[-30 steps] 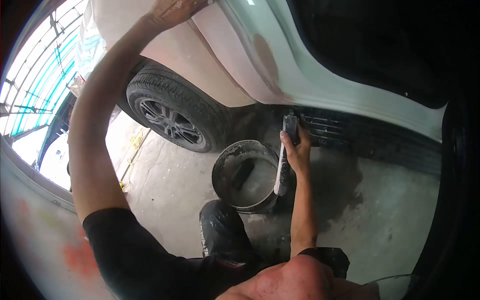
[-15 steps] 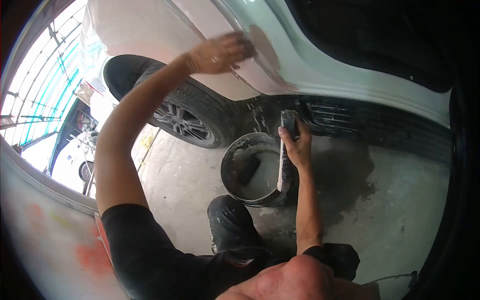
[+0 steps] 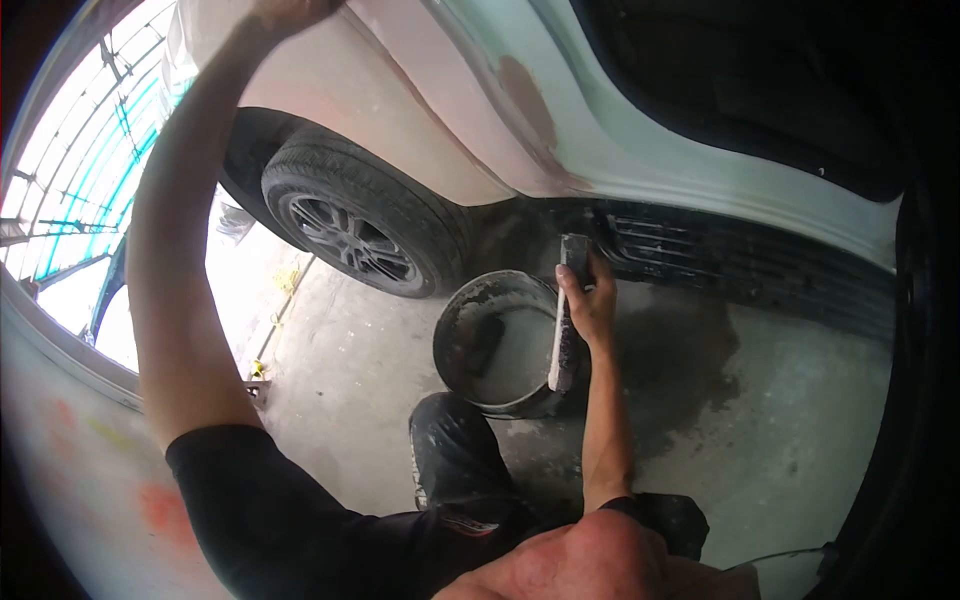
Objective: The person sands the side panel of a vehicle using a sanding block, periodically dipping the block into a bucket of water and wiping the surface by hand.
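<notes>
My right hand [image 3: 590, 298] is wrapped round a long dark sanding block [image 3: 562, 350] with a whitish face, held lengthwise over the right rim of a bucket [image 3: 447, 350]. Cloudy water [image 3: 525, 345] fills the bucket's bottom, and a dark block-like object [image 3: 487, 345] lies in it. Up at the top edge, my left hand [image 3: 295, 10] is at the pinkish-white car body panel [image 3: 400, 100]; its fingers are mostly cut off by the frame. A brownish patch [image 3: 527, 95] shows on the panel's curved edge beside the door opening.
Left of the bucket is the car's rear wheel [image 3: 365, 220]. A dark ribbed sill [image 3: 690, 245] runs along the car's lower side. Wet stains [image 3: 690, 365] darken the concrete floor [image 3: 340, 400]. Another panel with red smudges [image 3: 160, 510] stands at my left.
My left hand has moved from the panel's edge up and left to the top of the view. Drips above the bucket are gone. The right hand keeps the sanding block almost in place.
</notes>
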Available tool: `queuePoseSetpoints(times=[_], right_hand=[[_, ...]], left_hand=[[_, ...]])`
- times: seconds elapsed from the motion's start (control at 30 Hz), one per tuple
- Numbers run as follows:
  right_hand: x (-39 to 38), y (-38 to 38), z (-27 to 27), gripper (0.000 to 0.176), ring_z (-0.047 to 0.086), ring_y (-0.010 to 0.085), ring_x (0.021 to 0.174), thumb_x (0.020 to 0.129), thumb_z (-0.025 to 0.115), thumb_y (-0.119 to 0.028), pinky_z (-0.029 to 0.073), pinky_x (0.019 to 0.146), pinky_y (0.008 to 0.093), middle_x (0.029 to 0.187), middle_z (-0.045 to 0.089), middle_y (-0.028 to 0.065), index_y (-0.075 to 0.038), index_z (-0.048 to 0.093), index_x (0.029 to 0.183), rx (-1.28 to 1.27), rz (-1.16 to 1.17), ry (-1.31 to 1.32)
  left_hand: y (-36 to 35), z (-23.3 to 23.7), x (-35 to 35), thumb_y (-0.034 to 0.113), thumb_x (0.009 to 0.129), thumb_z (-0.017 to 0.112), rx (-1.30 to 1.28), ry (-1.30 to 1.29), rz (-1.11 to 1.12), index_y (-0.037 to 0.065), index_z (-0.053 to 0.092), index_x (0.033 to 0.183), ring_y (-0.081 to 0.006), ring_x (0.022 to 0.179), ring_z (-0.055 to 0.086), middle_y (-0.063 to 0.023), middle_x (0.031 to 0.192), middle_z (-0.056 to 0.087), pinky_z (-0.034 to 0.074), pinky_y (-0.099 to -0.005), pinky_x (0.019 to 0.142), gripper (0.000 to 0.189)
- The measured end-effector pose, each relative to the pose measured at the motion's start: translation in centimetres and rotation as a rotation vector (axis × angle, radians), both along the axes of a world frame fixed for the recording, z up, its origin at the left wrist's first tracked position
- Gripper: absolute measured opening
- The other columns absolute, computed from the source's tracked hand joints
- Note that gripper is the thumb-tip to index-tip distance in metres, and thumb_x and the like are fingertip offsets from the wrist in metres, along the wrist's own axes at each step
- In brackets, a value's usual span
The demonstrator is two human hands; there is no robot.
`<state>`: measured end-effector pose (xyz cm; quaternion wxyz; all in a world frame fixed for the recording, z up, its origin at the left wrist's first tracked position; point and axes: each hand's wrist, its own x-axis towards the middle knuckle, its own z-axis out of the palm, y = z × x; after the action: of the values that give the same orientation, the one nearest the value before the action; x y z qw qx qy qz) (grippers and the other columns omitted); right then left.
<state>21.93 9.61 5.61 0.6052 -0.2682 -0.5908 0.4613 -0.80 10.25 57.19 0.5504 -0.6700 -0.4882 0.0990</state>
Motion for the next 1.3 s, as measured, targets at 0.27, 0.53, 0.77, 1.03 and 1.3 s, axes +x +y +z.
queuePoseSetpoints(times=[0.27, 0.53, 0.77, 1.03, 1.3], right_hand=[[0.6, 0.0, -0.7, 0.062, 0.063, 0.0328, 0.114, 0.091, 0.080, -0.032, 0.049, 0.100, 0.0425, 0.125, 0.061, 0.0211, 0.003, 0.061, 0.138, 0.064, -0.063, -0.007], [0.9, -0.1, -0.7, 0.063, 0.060, 0.0329, 0.120, 0.091, 0.080, -0.034, 0.047, 0.104, 0.0434, 0.128, 0.061, 0.0214, 0.003, 0.061, 0.139, -0.054, 0.007, 0.034], [0.8, 0.6, -0.5, 0.066, 0.056, 0.0353, 0.130, 0.092, 0.079, -0.034, 0.041, 0.112, 0.0431, 0.137, 0.058, 0.0239, 0.004, 0.058, 0.142, -0.067, 0.040, 0.049], [0.6, 0.2, -0.6, 0.065, 0.056, 0.0343, 0.127, 0.092, 0.078, -0.032, 0.041, 0.111, 0.0440, 0.134, 0.060, 0.0233, 0.005, 0.058, 0.141, -0.039, 0.064, 0.050], [0.9, -0.2, -0.6, 0.062, 0.060, 0.0325, 0.120, 0.092, 0.078, -0.032, 0.046, 0.105, 0.0417, 0.127, 0.061, 0.0210, 0.003, 0.060, 0.140, -0.023, 0.025, 0.008]], left_hand=[[2.3, -14.9, -2.6, 0.023, 0.096, 0.067, -0.279, 0.183, -0.523, 0.015, 0.061, 0.143, -0.0244, 0.141, 0.051, -0.0077, 0.143, 0.060, 0.035, -0.0511, 0.122, 0.048], [2.8, -13.8, -3.4, 0.025, 0.098, 0.065, -0.262, 0.239, -0.502, 0.022, 0.061, 0.144, -0.0166, 0.142, 0.049, -0.0013, 0.143, 0.059, 0.027, -0.0500, 0.126, 0.046], [-1.2, 1.8, 0.5, 0.007, 0.107, 0.039, 0.008, -0.059, 0.120, 0.009, 0.055, 0.147, -0.0223, 0.155, 0.030, -0.0074, 0.159, 0.047, 0.014, -0.0480, 0.132, 0.044], [-0.8, 4.3, -0.4, -0.008, 0.097, 0.041, 0.240, 0.250, 0.246, 0.010, 0.031, 0.163, -0.0259, 0.161, 0.012, -0.0095, 0.172, 0.024, 0.004, -0.0518, 0.133, 0.069], [0.9, -6.9, -2.1, 0.006, 0.102, 0.044, 0.103, 0.295, 0.295, 0.005, 0.022, 0.165, -0.0290, 0.162, 0.002, -0.0119, 0.175, 0.011, 0.000, -0.0514, 0.132, 0.067]])
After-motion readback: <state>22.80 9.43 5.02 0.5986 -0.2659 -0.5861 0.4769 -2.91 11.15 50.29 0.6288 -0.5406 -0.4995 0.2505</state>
